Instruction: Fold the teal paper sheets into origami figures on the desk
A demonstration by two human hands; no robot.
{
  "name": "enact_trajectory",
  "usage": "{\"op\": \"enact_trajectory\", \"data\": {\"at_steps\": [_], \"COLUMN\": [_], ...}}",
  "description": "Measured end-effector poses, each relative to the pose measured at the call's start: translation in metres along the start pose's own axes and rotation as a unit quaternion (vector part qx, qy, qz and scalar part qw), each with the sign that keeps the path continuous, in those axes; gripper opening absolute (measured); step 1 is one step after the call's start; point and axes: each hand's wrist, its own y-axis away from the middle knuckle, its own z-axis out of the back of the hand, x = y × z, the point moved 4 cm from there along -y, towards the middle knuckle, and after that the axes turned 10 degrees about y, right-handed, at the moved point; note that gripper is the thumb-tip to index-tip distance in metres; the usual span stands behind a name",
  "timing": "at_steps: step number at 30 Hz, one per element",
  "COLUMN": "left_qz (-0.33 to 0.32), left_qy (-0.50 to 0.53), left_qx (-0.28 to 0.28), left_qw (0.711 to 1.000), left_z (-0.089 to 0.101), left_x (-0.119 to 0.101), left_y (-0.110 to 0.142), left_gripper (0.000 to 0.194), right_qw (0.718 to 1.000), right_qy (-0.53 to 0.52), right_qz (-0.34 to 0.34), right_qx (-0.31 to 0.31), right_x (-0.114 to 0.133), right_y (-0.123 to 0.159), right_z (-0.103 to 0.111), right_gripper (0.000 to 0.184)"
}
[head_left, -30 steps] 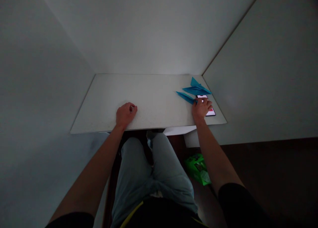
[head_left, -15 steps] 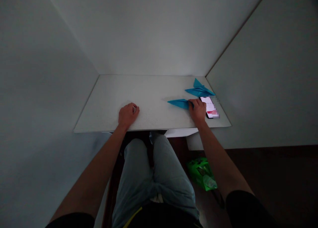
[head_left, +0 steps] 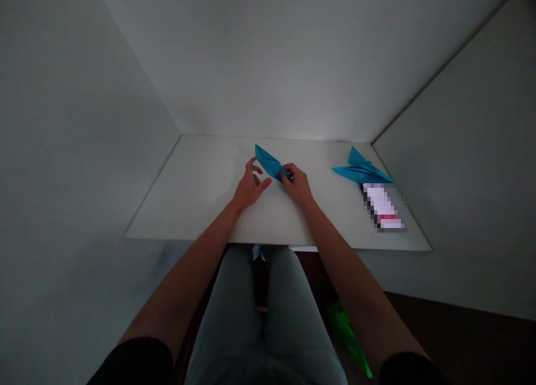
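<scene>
Paper folded into a blue plane (head_left: 268, 162) sits pinched at its near end in our right hand (head_left: 298, 185), over the middle of the table (head_left: 201, 206) — well to the left of the phone (head_left: 383, 207). Our left hand (head_left: 248, 186) hovers open just left of that plane, fingers spread, not gripping it. Beyond the phone — almost touching its far end — lies a second blue plane (head_left: 360, 170).

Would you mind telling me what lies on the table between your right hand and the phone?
Only bare table shows between the right hand and the phone in the head view.
</scene>
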Motion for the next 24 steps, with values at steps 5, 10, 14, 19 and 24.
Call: {"op": "enact_trajectory", "data": {"at_steps": [5,10,14,19,24], "left_qz": [0.026,-0.003,-0.021,-0.020,0.003], "left_qy": [0.115,0.160,0.134,0.116,0.076], "left_qx": [-0.042,-0.032,-0.015,-0.053,-0.019], "left_qw": [0.992,0.987,0.991,0.992,0.997], "left_z": [-0.012,-0.015,-0.011,-0.002,-0.004], "left_x": [0.029,0.027,0.021,0.024,0.022], "left_y": [-0.059,-0.090,-0.087,-0.081,-0.081], "left_gripper": [0.070,0.043,0.038,0.048,0.052], "right_qw": [0.988,0.969,0.980,0.983,0.979], "right_qy": [-0.119,-0.207,-0.153,-0.065,-0.039], "right_qz": [0.028,0.060,0.112,0.170,0.197], "right_qx": [0.097,0.124,0.059,0.018,-0.023], "right_x": [-0.010,-0.016,-0.015,-0.010,0.003], "right_y": [-0.028,-0.045,-0.047,-0.046,-0.042], "right_z": [-0.012,-0.013,-0.007,0.002,0.013], "right_gripper": [0.045,0.038,0.015,0.007,0.010]}}
